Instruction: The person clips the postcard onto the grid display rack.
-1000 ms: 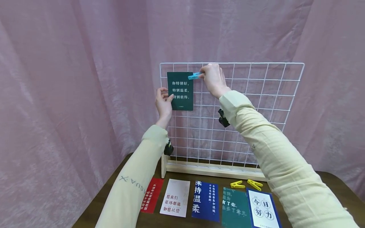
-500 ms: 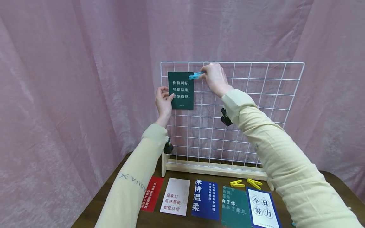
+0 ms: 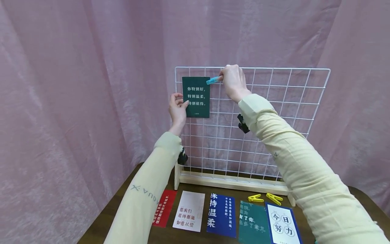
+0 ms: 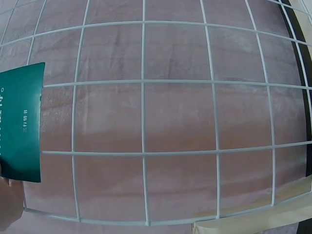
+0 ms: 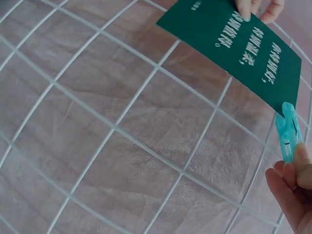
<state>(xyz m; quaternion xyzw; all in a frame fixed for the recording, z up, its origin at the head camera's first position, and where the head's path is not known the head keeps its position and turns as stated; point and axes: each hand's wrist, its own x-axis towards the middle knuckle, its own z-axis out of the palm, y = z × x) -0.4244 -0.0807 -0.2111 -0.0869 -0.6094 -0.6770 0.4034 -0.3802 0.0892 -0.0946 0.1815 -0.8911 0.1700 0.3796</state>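
A dark green card (image 3: 196,97) with white writing stands upright against the upper left of a white wire grid (image 3: 225,128). My left hand (image 3: 177,108) pinches its left edge, thumb on the front and fingers behind. At the card's upper right corner, my right hand (image 3: 234,81) pinches a light blue clothespin (image 3: 213,80). In the right wrist view the clothespin (image 5: 289,131) has its nose over the card's corner, with thumb and fingers on its handle end. The left wrist view shows the card's lower part (image 4: 22,126) in front of the wires.
The grid stands in a wooden base (image 3: 231,183) on a dark brown table (image 3: 106,217). Several printed cards lie in front, among them a red card (image 3: 164,208) and a white card (image 3: 189,211). Two yellow clothespins (image 3: 256,198) lie behind them. A pink curtain (image 3: 91,84) hangs behind.
The head view has shifted slightly, so everything sits a little further right. Both hands keep their grip, and the blue clothespin stays at the card's upper right corner.
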